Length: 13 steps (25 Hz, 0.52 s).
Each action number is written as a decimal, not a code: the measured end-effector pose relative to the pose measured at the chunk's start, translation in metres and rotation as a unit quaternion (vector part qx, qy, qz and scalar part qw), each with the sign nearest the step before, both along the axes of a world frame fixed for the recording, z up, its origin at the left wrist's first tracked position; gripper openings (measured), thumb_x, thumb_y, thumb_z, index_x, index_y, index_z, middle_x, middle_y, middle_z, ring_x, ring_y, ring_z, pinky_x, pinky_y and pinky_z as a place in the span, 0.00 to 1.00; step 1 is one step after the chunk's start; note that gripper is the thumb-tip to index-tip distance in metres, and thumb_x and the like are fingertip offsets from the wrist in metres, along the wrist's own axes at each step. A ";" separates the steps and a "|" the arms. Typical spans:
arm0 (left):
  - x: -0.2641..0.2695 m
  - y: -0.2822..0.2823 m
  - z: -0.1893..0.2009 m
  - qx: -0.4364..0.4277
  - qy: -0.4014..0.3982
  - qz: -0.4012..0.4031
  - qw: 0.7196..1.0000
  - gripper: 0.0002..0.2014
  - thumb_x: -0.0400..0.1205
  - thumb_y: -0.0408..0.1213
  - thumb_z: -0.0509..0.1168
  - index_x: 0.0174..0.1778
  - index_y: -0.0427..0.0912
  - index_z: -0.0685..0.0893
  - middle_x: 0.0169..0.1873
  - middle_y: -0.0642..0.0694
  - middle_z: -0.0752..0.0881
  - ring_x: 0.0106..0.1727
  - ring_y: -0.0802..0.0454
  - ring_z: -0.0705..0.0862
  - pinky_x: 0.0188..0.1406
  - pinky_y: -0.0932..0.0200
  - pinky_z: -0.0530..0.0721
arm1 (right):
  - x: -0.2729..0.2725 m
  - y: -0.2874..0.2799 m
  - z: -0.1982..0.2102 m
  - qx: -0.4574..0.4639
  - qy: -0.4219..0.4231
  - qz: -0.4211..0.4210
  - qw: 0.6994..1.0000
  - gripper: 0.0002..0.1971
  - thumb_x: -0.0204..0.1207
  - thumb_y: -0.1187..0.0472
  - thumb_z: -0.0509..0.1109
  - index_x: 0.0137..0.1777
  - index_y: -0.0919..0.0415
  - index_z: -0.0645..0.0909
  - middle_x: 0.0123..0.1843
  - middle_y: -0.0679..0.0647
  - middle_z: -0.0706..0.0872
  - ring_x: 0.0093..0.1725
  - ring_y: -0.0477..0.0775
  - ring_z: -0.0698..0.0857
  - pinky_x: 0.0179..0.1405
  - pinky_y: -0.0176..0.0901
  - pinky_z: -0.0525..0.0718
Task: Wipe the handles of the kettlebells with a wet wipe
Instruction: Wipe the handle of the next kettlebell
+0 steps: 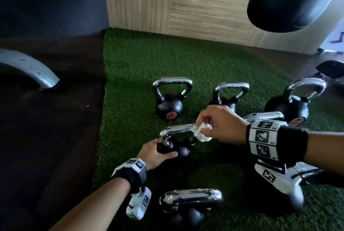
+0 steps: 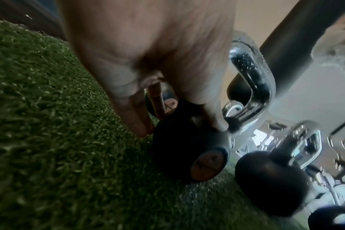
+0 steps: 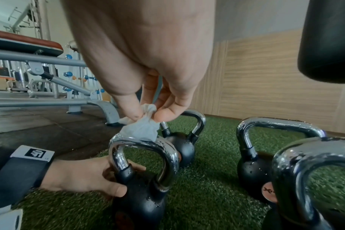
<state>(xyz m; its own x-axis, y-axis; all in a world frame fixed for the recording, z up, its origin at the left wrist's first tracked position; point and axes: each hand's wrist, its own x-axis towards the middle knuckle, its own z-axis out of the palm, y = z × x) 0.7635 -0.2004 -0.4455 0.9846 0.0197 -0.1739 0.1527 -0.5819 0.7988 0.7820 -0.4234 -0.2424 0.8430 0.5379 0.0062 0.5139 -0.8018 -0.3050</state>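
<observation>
The right hand [image 1: 221, 124] is pinching the wet wipe [image 1: 202, 132] on the handle [image 1: 176, 130]; the left hand [image 1: 154, 153] is gripping the kettlebell [image 1: 178, 150]. The bunched wipe may be slipping off the wet chrome.

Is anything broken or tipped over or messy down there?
Nothing broken or tipped. The kettlebells stand upright on the green turf. The left hand steadies one kettlebell while the right hand pinches a crumpled wet wipe on its handle. Only water droplets speckle the metal.

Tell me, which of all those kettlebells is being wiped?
The small kettlebell at the turf's left edge: the left hand grips its black body, and the right hand pinches the wet wipe against its chrome handle.
</observation>
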 end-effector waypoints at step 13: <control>0.019 0.013 -0.002 0.013 0.044 -0.055 0.997 0.21 0.70 0.69 0.73 0.48 0.58 0.90 0.49 0.62 0.91 0.54 0.69 0.87 0.57 0.69 0.79 | 0.037 0.016 -0.052 0.192 0.000 -0.038 0.981 0.12 0.70 0.64 0.76 0.46 0.45 0.94 0.39 0.38 0.90 0.36 0.27 0.83 0.37 0.16 0.74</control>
